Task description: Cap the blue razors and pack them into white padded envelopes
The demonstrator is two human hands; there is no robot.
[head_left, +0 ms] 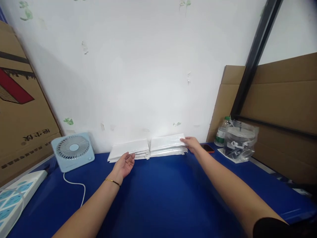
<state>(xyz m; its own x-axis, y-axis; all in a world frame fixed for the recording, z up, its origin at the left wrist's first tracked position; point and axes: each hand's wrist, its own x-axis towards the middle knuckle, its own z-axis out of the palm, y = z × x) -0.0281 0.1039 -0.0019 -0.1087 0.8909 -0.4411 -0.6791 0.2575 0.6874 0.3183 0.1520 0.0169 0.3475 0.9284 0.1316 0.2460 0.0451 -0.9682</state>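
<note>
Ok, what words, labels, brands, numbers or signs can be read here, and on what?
None can be quoted with certainty.
Cardboard box at left: a line of large dark characters with smaller print beneath, too unclear to read.
Bottle: printed label, too small.
Fan: a tiny mark below the grille, too small.
White stacks: no legible text.
</note>
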